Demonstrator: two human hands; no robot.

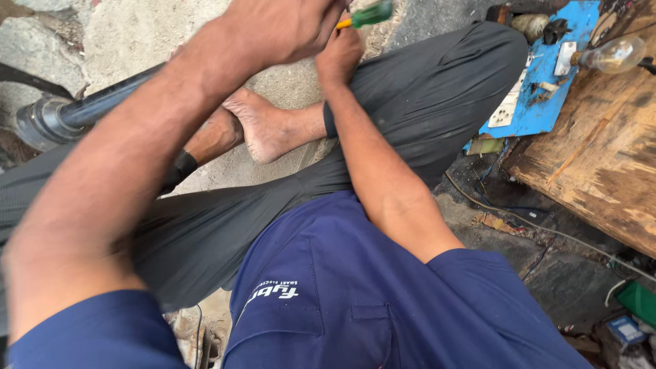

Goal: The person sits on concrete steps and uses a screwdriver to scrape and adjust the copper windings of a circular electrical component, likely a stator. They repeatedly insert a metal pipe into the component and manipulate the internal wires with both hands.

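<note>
Left hand (280, 27) fisted around a screwdriver (365, 14); right hand (339, 55) beside it, grip unclear. Light, rigid tool, best held by its green handle.

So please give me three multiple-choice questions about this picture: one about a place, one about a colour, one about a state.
1. Where is the light bulb?
A. upper right, by the blue board
B. on the person's lap
C. beside the black pipe

2. What colour is the handle of the tool at the hands?
A. red
B. green
C. white

3. How is the left hand?
A. flat and open on the ground
B. closed in a fist-like grip near the tool
C. resting on the foot

Answers:
1 A, the bulb lies next to the blue board above the wooden plank.
2 B, the handle is clearly green.
3 B, its fingers are curled up by the handle, next to the right hand.
</note>
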